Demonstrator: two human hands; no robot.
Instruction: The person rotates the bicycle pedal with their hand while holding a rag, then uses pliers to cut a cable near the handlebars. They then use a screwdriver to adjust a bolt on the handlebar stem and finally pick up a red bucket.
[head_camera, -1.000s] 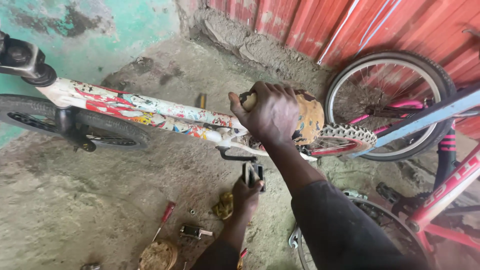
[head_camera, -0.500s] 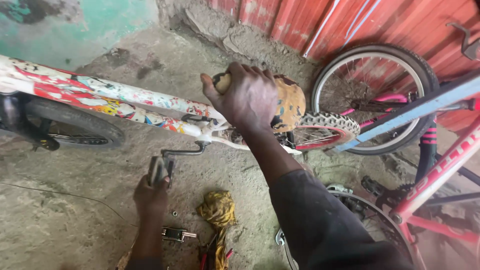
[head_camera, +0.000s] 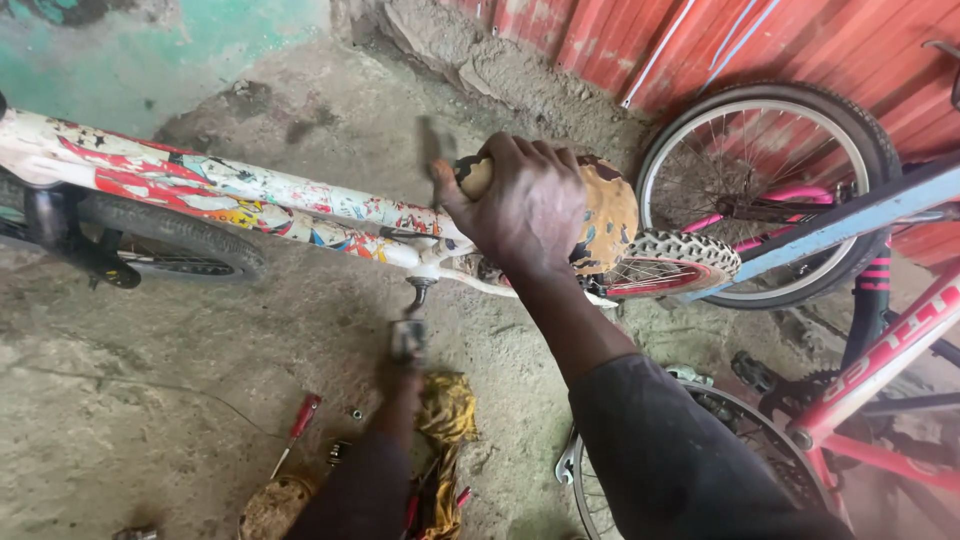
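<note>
A small bicycle with a white, sticker-covered frame (head_camera: 250, 190) stands across the concrete floor. My right hand (head_camera: 520, 205) is shut over its worn, cracked tan saddle (head_camera: 612, 215). Below the frame, my left hand (head_camera: 400, 375) is blurred by motion and grips the pedal (head_camera: 408, 338) at the end of the crank (head_camera: 418, 293), which points down. The knobby rear tyre (head_camera: 685, 255) shows just right of the saddle. The front tyre (head_camera: 170, 235) is at the left.
A red-handled screwdriver (head_camera: 300, 420), small metal parts and a yellow rag (head_camera: 447, 410) lie on the floor near my left arm. Another bicycle wheel (head_camera: 770, 190), a blue tube (head_camera: 850, 215) and a red-pink frame (head_camera: 880, 360) crowd the right side. A red corrugated wall (head_camera: 640, 40) stands behind.
My left hand has carried the pedal round, from left of the crank axle to straight below it. My right hand has stayed on the saddle. The view has shifted slightly.
</note>
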